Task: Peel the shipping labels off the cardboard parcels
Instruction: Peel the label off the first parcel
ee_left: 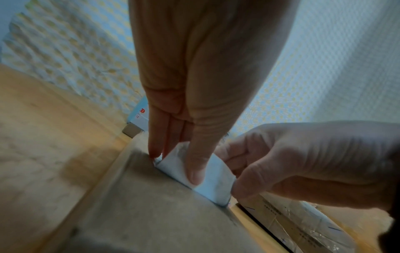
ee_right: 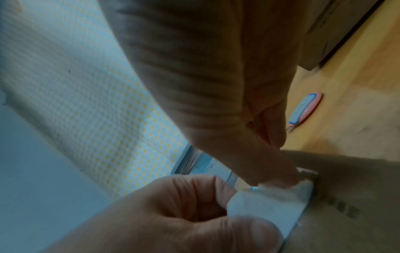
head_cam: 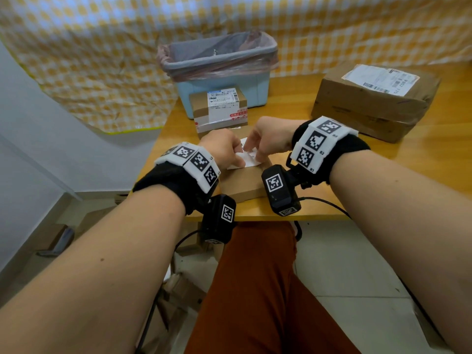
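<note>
While mid-peel on flat brown cardboard parcel (head_cam: 242, 181) at near counter (head_cam: 357, 175) edge: white shipping label (head_cam: 251, 159) half lifted. Left hand (head_cam: 223, 149) pinching raised flap, right hand (head_cam: 268, 139) pinching other end. Next: likely pull low and steady, avoiding tear. Two labelled parcels beyond, untouched.

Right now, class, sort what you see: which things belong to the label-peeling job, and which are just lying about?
Part of the job:
near parcel with its half-lifted label, pinched by left hand and right hand
small labelled parcel
large labelled parcel
lined bin

Lying about:
pink box cutter
checked cloth
</note>
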